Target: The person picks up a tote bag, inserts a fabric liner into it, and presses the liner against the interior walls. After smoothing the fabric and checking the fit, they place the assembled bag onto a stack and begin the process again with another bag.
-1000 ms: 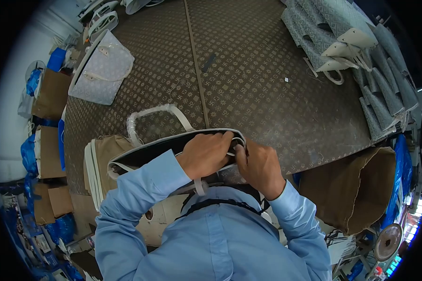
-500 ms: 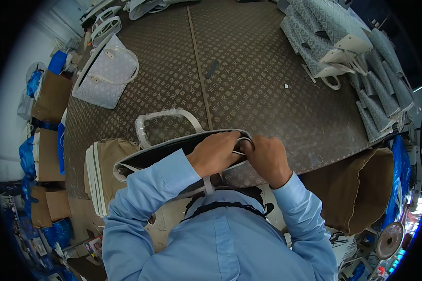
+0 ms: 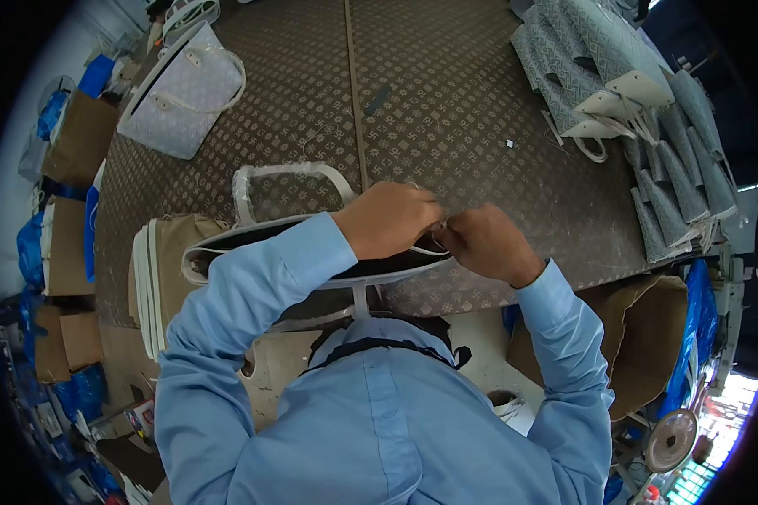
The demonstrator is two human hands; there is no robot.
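A pale handbag (image 3: 195,263) with a dark inside lies open along the near table edge, its mouth toward me. One white handle (image 3: 242,195), partly wrapped in clear plastic, stands up on its far side. Over the right end of the mouth is my left hand (image 3: 389,220), fingers curled and closed on the bag's end. Facing it, my right hand (image 3: 490,242) pinches at the same corner with thumb and forefinger. The fingertips almost meet, and which part of the bag they grip is hidden between them.
A patterned brown table (image 3: 446,135) spreads ahead. Another pale handbag (image 3: 181,105) lies at the far left. Tan and white pieces (image 3: 156,278) are stacked left of my bag. Grey patterned bag parts (image 3: 598,76) pile up at right. An open cardboard box (image 3: 648,337) stands below the right edge.
Both hands have risen slightly at the bag's right end, and the right hand has drawn a little outward. The whole view has shifted slightly.
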